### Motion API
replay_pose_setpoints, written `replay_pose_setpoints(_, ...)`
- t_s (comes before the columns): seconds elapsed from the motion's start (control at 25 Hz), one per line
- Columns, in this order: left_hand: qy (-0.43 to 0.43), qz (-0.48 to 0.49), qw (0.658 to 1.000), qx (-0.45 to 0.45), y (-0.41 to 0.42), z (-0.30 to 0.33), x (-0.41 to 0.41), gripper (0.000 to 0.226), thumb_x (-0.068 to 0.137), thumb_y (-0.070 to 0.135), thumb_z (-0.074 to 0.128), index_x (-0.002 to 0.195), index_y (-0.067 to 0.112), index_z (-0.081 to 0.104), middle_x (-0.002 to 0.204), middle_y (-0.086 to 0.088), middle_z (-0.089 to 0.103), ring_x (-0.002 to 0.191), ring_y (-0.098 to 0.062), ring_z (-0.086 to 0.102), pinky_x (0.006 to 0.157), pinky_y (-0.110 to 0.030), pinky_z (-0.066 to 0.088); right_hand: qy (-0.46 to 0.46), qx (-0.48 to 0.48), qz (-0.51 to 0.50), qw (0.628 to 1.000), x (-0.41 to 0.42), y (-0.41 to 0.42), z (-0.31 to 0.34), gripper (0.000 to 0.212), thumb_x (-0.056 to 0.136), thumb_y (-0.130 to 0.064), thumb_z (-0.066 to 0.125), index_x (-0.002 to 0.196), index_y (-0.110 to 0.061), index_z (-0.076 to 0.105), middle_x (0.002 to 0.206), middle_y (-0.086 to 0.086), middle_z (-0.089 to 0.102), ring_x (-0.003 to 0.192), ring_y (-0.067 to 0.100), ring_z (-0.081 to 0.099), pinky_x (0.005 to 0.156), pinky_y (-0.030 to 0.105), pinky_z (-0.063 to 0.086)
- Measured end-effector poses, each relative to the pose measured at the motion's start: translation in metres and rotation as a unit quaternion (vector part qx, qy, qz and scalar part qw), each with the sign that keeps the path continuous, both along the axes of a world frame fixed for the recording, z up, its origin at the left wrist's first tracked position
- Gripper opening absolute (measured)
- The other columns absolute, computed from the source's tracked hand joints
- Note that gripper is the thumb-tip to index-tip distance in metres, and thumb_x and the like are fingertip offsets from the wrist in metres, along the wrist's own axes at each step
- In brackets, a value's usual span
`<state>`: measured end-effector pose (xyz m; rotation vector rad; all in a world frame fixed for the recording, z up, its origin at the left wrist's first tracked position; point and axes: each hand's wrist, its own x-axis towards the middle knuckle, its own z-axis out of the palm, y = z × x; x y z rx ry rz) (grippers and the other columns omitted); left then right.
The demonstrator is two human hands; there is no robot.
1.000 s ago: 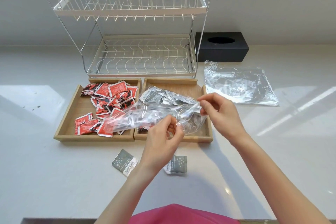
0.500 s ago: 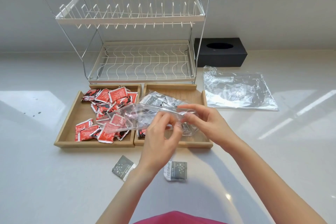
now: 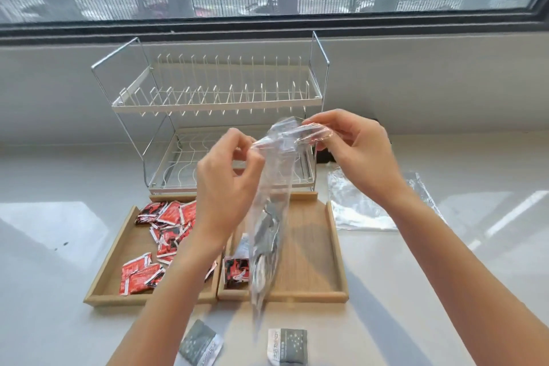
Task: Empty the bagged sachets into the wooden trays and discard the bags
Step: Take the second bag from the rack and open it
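Both hands, left and right, now pinch one clear bag, lifted upright above two wooden trays, two gray sachets on the counter.

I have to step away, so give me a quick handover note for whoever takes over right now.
Left hand and right hand each pinch the top of a clear bag, held upright over the right tray; grey sachets still sit low inside the bag.
Done: red sachets lie in the left tray; one empty bag lies flat right of the trays.
Left: tip the grey ones into the right tray, pick up the two grey sachets on the counter, move the red sachet lying in the right tray, discard both bags.
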<state>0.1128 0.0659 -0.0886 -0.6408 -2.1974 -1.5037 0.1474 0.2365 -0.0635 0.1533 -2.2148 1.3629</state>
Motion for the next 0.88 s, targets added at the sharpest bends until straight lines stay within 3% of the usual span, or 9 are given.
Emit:
replay_pose_setpoints(0.08,-0.008,0.014,1.0,0.005,0.001,0.005,-0.005,0.017,0.08,0.033,0.043,0.064,0.028,0.041,0.074,-0.01,0.066,0.073,-0.023,0.066,0.062,-0.047,0.056,0.0,0.017,-0.01,1.0,0.0,-0.002,0.002,0.014,0.087,-0.011,0.057,0.093,-0.019,0.066,0.078,-0.013,0.066,0.069,-0.003,0.063,0.07,0.017,0.052)
replay_pose_setpoints(0.2,-0.036,0.01,0.999,0.02,0.005,-0.001,-0.001,0.018,0.082,0.031,0.042,0.064,0.027,0.041,0.069,0.006,0.066,0.064,-0.012,0.064,0.06,-0.049,0.055,-0.043,0.008,-0.007,0.999,0.004,-0.009,-0.01,0.013,0.086,-0.019,0.058,0.098,-0.023,0.059,0.086,-0.009,0.065,0.078,0.005,0.063,0.074,0.022,0.05)
replay_pose_setpoints(0.32,-0.049,0.008,0.999,0.022,0.008,-0.01,0.004,0.018,0.085,0.024,0.041,0.068,0.024,0.043,0.064,0.014,0.065,0.061,-0.003,0.061,0.061,-0.043,0.056,-0.08,0.02,-0.006,0.997,0.008,-0.016,-0.032,0.019,0.082,-0.028,0.062,0.098,-0.021,0.053,0.085,-0.013,0.062,0.083,0.004,0.06,0.073,0.013,0.047)
replay_pose_setpoints(0.44,-0.026,0.01,1.0,0.012,0.01,-0.014,0.007,0.019,0.09,0.031,0.038,0.075,0.019,0.042,0.07,0.013,0.061,0.065,-0.005,0.061,0.062,-0.039,0.054,-0.081,-0.003,-0.025,0.996,0.007,-0.017,-0.039,0.008,0.085,-0.025,0.06,0.083,-0.018,0.058,0.08,-0.011,0.065,0.082,0.006,0.063,0.073,0.018,0.05)
replay_pose_setpoints(0.56,0.041,0.059,0.997,-0.032,0.002,-0.015,0.0,0.017,0.09,0.039,0.029,0.083,0.025,0.035,0.075,-0.001,0.062,0.066,-0.022,0.06,0.059,-0.032,0.045,-0.046,-0.031,-0.033,0.998,0.006,-0.008,-0.023,0.014,0.085,-0.017,0.06,0.075,-0.026,0.055,0.074,-0.009,0.064,0.075,0.012,0.064,0.072,0.024,0.052)
replay_pose_setpoints(0.64,0.055,0.077,0.995,-0.041,-0.004,-0.015,-0.004,0.015,0.092,0.037,0.029,0.085,0.026,0.034,0.071,-0.008,0.059,0.06,-0.018,0.056,0.054,-0.028,0.041,-0.007,-0.046,-0.037,0.998,0.006,0.003,-0.006,0.022,0.083,-0.012,0.062,0.074,-0.03,0.053,0.072,-0.011,0.062,0.072,0.011,0.063,0.071,0.021,0.051)
replay_pose_setpoints(0.72,0.043,0.073,0.996,-0.026,-0.003,-0.016,-0.005,0.013,0.094,0.034,0.03,0.084,0.027,0.033,0.063,0.003,0.055,0.051,-0.006,0.052,0.048,-0.016,0.039,0.011,-0.008,-0.031,0.999,0.008,0.008,0.001,0.02,0.082,-0.014,0.062,0.077,-0.031,0.053,0.076,-0.014,0.061,0.074,0.008,0.062,0.073,0.016,0.049)
replay_pose_setpoints(0.8,0.018,0.072,0.997,-0.005,0.001,-0.017,-0.004,0.013,0.096,0.028,0.03,0.084,0.024,0.034,0.06,0.009,0.053,0.047,0.0,0.051,0.046,-0.009,0.036,-0.011,0.05,-0.005,0.999,0.011,0.003,-0.01,0.013,0.081,-0.029,0.06,0.092,-0.027,0.053,0.086,-0.015,0.059,0.082,0.002,0.059,0.077,0.01,0.044)
replay_pose_setpoints(0.88,0.0,0.073,0.997,0.012,0.004,-0.019,-0.002,0.015,0.096,0.024,0.03,0.082,0.022,0.036,0.059,0.008,0.053,0.048,0.001,0.052,0.046,-0.008,0.036,-0.039,0.094,-0.002,0.995,0.015,-0.004,-0.033,0.037,0.076,-0.04,0.06,0.107,-0.021,0.052,0.095,-0.01,0.056,0.089,-0.001,0.053,0.081,0.003,0.038)
